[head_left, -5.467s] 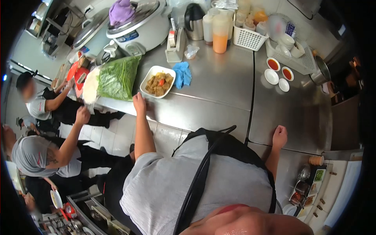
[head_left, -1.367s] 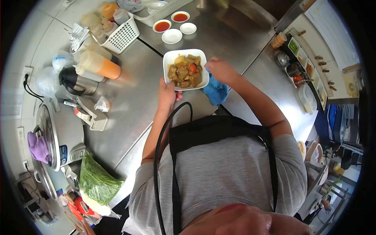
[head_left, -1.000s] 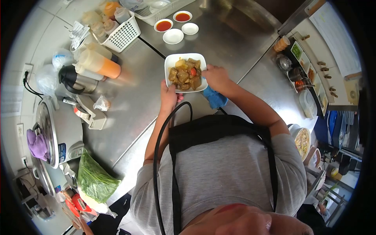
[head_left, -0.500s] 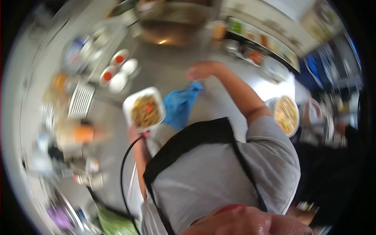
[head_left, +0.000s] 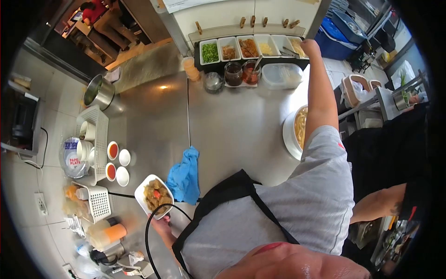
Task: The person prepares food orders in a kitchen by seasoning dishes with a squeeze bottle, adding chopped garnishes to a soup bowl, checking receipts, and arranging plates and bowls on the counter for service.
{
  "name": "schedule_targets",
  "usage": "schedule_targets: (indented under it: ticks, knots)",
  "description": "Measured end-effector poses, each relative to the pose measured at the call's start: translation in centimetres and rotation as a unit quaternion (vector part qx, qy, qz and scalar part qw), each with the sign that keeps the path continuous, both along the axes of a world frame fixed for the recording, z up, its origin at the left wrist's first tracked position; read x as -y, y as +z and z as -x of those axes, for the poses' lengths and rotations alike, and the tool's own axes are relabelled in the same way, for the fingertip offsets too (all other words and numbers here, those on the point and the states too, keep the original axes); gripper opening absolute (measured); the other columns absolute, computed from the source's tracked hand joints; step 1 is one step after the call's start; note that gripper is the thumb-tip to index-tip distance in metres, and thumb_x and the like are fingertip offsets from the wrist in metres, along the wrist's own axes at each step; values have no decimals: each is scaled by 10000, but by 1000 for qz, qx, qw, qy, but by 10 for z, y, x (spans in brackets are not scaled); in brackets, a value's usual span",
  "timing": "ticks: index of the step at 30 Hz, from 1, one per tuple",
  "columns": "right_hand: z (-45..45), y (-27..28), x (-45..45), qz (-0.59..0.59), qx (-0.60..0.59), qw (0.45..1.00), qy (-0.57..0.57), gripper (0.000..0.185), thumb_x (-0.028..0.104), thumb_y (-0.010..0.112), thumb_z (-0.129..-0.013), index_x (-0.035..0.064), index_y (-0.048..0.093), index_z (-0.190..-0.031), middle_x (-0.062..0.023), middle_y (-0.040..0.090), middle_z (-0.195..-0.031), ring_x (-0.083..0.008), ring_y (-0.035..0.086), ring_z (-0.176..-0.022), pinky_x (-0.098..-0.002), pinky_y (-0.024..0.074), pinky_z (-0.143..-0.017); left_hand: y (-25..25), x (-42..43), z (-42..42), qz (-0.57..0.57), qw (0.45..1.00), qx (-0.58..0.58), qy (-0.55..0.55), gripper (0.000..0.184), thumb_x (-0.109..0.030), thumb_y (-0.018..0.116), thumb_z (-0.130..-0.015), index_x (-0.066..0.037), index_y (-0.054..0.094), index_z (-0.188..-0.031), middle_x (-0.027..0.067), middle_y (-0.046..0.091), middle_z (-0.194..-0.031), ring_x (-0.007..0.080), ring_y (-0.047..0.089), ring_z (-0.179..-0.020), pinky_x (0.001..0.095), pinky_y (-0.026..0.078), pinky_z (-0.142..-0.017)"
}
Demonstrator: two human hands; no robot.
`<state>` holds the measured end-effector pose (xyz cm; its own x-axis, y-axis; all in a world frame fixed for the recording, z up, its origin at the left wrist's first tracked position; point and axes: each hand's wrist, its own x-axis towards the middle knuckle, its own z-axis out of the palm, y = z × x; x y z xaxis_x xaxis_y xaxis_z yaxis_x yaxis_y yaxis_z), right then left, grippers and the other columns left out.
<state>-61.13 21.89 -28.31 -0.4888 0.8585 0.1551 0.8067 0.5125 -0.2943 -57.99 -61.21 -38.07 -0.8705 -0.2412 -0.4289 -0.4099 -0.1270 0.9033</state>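
A white square bowl (head_left: 139, 193) of brown stew with a red piece on top is at the lower left. My left hand (head_left: 161, 224) holds its near edge, fingers partly under the rim. Just right of the bowl a crumpled blue cloth (head_left: 184, 176) lies on the steel counter. My right arm is stretched far out, and my right hand (head_left: 310, 48) is at the right end of a row of white topping trays (head_left: 246, 46), over the last tray of pale shreds. Its fingers are bunched together; whatever they hold is hidden.
Four small sauce dishes (head_left: 122, 176) sit left of the counter's seam, beside white baskets (head_left: 99, 203). Jars (head_left: 233, 74) and a clear lidded container (head_left: 281, 76) stand before the trays. A large bowl of food (head_left: 291, 132) is under my right arm. A co-worker's forearm (head_left: 380, 203) shows at right.
The view has turned toward the topping trays. My right hand has left the area by the blue cloth and reached out to the trays. My left hand still holds the stew bowl.
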Motion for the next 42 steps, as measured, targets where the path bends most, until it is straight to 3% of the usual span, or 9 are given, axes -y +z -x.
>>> schedule_targets:
  ticks: [14,25,28,30,32,33,34,36,42]
  knots:
    - [13,-23,-2,32,105,992,-64,245,148,470,-716,79,593,-917,-120,576,-944,-262,559,-876,-356,445,-727,23,-21,-1,-21,999,34,23,461,-500,355,-806,-62,471,-887,47,534,-610,135,468,-440,222,339,-386]
    - [-7,-16,-46,172,-289,941,-26,279,267,539,-688,22,615,-801,-175,593,-772,-253,580,-718,-326,445,-657,17,-17,2,-13,998,35,41,444,-459,337,-823,-45,462,-923,64,538,-626,137,463,-439,226,331,-368]
    - [-8,-58,-78,-72,56,996,-1,266,260,483,-715,57,624,-813,-166,593,-776,-277,577,-714,-338,448,-646,18,-20,2,-33,999,14,38,422,-419,306,-841,-34,456,-928,74,539,-645,143,459,-436,225,326,-360]
    - [-13,-47,-76,-85,-82,993,13,255,238,449,-720,68,627,-785,-161,589,-779,-296,573,-702,-359,454,-630,6,-7,4,-25,1000,-8,-11,381,-360,299,-848,-20,446,-940,91,522,-645,146,444,-409,218,313,-337]
    - [-5,-29,-112,-312,106,931,157,214,222,460,-713,98,618,-788,-131,588,-776,-300,573,-688,-390,453,-586,3,-5,3,-37,999,5,0,363,-340,327,-840,-26,450,-973,94,531,-706,143,477,-431,210,330,-343]
    - [7,-10,-110,-350,41,900,257,187,188,453,-732,99,609,-786,-130,584,-742,-294,570,-693,-387,454,-591,-7,4,2,-90,995,32,39,362,-337,339,-835,-30,450,-992,103,544,-753,140,493,-442,207,339,-348]
    - [32,5,-100,-144,-56,950,273,188,201,460,-759,83,587,-832,-97,571,-743,-228,545,-686,-325,440,-587,7,-10,0,81,996,-28,3,360,-336,346,-833,-20,484,-934,109,559,-727,132,483,-421,207,354,-357]
    - [83,36,-78,264,-368,871,193,218,225,474,-813,52,545,-923,-31,544,-745,-98,497,-672,-201,413,-580,2,2,3,-24,999,-34,-24,368,-332,351,-838,-11,525,-787,63,530,-577,111,475,-414,203,360,-361]
    - [124,88,339,301,-245,727,566,181,211,487,-805,65,547,-895,23,495,-732,-72,454,-672,-188,365,-585,17,-11,1,-12,997,-3,75,308,-291,396,-837,-6,452,-938,81,528,-614,118,490,-385,209,399,-314]
